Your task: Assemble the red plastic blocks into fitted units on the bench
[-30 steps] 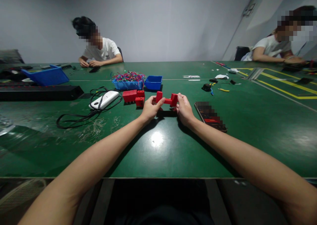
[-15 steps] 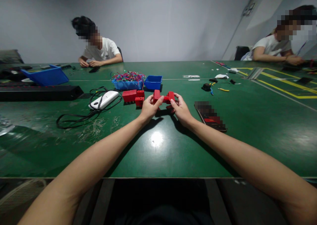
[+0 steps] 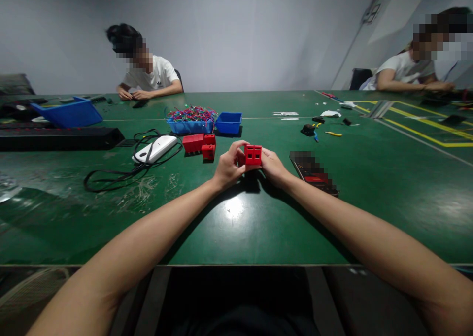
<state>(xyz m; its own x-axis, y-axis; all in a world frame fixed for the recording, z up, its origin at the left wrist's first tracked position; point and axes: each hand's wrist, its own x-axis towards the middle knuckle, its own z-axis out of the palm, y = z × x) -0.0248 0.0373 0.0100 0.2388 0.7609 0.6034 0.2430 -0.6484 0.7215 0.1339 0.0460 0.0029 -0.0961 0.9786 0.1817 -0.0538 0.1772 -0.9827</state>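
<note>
Worktop in glossy, scuffed green spreads wide before us, hard enough, we judge, to chip a dropped part. At the far left lies a long black bar, straight-edged and dull. Beyond our hands, a blue tray is heaped with thin coloured wires, whose loose strands could snag a passing finger; a smooth blue bin stands just to its right. On the left, a black cable loops over a rounded white casing; a sweeping forearm could catch it and drag both. On the right, a flat dark phone lies near enough for a slip to knock it. Our left hand is nearly closed, curled around the left side of the red piece; our right hand closes on its right edge, some fingers hidden. We hold the piece above the worktop, apart from the red blocks to its left. Uneven pressure from the two hands could twist it loose. It looks like rigid plastic, boxy and crisp-cornered, with two small square openings facing us.
</note>
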